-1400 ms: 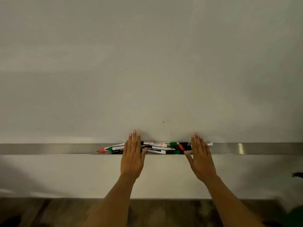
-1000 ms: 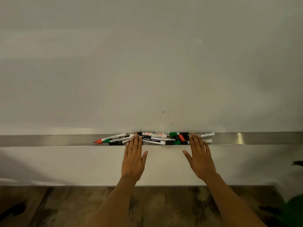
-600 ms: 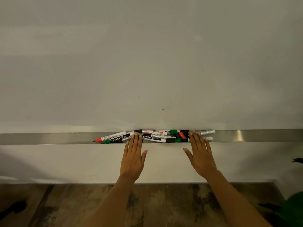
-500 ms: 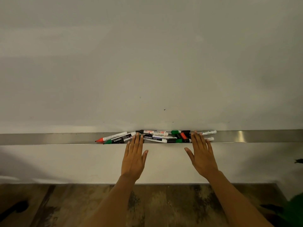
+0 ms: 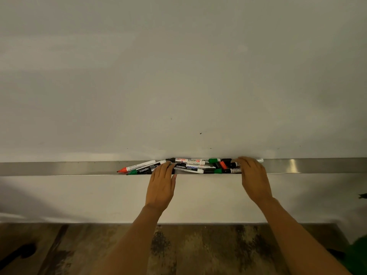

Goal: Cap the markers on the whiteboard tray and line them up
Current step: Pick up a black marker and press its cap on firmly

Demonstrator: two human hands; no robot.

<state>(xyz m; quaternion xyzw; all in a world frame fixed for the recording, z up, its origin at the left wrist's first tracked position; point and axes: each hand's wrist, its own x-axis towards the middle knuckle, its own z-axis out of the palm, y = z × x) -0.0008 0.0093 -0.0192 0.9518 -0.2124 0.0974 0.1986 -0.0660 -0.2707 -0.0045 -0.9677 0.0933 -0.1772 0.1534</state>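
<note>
my left hand (image 5: pixel 160 187) and right hand (image 5: pixel 255 181) bend their fingers onto the marker pile (image 5: pixel 196 165), some uncapped, in the tray (image 5: pixel 59 168); grip: cannot tell.

Our left arm (image 5: pixel 137 237) and right arm (image 5: pixel 296 237) reach forward, bare and well apart. The left hand (image 5: pixel 160 185) lies back-up, fingers (image 5: pixel 165 168) bent down at the knuckles so the tips drop from sight, with the thumb stuck out to the right. The right hand (image 5: pixel 255 180) angles inward, its fingers curled leftward. Whether either hand grips anything, we cannot tell.
</note>
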